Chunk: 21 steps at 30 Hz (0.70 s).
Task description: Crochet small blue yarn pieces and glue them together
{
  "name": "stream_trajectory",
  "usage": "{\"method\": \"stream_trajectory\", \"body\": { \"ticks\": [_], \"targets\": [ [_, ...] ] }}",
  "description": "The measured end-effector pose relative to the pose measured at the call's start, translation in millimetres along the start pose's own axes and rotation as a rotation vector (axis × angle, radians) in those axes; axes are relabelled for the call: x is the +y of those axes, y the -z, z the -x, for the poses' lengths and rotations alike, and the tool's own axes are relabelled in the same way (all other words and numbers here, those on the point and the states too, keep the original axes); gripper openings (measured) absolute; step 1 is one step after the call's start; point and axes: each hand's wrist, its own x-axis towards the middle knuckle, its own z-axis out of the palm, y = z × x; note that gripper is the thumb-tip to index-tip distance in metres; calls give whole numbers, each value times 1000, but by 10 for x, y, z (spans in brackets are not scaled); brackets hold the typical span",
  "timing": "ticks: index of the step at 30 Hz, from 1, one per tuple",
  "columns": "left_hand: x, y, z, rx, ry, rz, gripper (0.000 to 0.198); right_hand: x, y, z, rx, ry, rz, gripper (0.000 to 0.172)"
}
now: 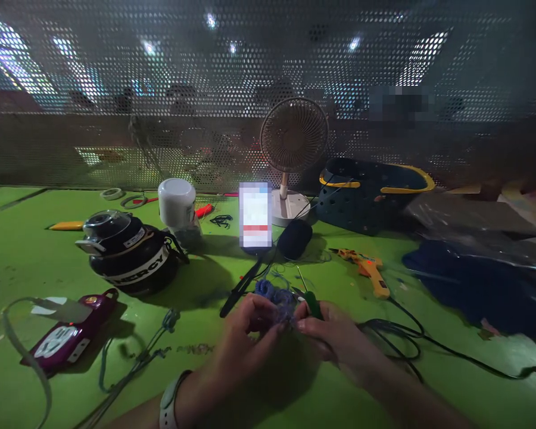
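Note:
Between my two hands is a small piece of blue-purple crochet work, its lower part blurred and partly covered by fingers. My left hand pinches this piece from the left, thumb and fingers closed on it. On the other side, my right hand is closed around a green-handled tool and its fingertips meet the work. A thin metal shaft rises near the green handle; a small pointed grey part shows beside it. A dark yarn ball lies just beyond, with loose strands near the work.
Beyond the hands stand a lit phone, a small fan and a dark basket. On the right lie a yellow glue gun with its cord and dark blue fabric. Leftward are a black jug and a purple power strip.

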Motion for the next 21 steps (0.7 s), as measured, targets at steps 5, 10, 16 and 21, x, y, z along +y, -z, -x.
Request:
{"method": "stream_trajectory", "body": {
  "ticks": [5,10,16,21],
  "targets": [
    [-44,-8,6,5,-23,9,13,-9,0,-10,39,-5,-21,15],
    [-78,16,23,-33,-97,-38,9,-14,101,-34,-205,-141,-61,13],
    [-23,54,-15,-188,-7,34,10,-37,183,-63,-212,-153,-29,8],
    [-19,31,-59,-236,278,318,21,-66,142,-34,-7,36,100,8]
  ]
}}
